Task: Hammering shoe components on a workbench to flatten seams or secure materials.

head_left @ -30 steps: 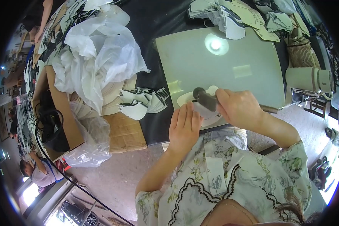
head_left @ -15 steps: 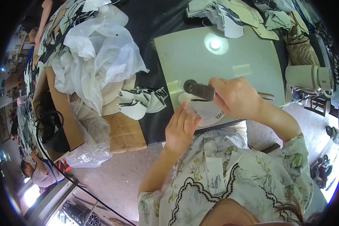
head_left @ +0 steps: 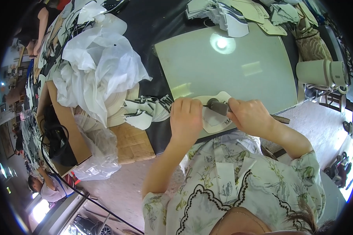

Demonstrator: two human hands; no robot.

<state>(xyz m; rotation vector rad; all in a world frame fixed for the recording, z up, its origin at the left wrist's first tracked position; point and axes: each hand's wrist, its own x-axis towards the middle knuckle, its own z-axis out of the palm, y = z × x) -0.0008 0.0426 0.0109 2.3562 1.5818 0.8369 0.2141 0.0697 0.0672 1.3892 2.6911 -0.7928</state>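
Observation:
My right hand (head_left: 250, 117) is closed round a hammer (head_left: 219, 107). Its dark head points left, and the end of its wooden handle comes out beyond my wrist. Beneath the hammer, a white flat cut piece (head_left: 215, 121) with a rounded outline and dark marks lies on the pale green board (head_left: 239, 74), near the front edge. My left hand (head_left: 186, 119) is closed at the left side of this piece, beside the hammer head. The fingers are bent down, so whatever they grip is hidden.
Crumpled white plastic (head_left: 100, 66) and a stack of dark-edged cut pieces (head_left: 147, 111) lie left, beside an open cardboard box (head_left: 68, 129). More cut pieces (head_left: 227, 21) sit at the board's far edge. A beige cylindrical container (head_left: 313, 73) stands right. Other people are at far left.
The hammer and my right hand have come lower and nearer the front. My left hand has turned from spread fingers to bent ones, uncovering more of the white piece.

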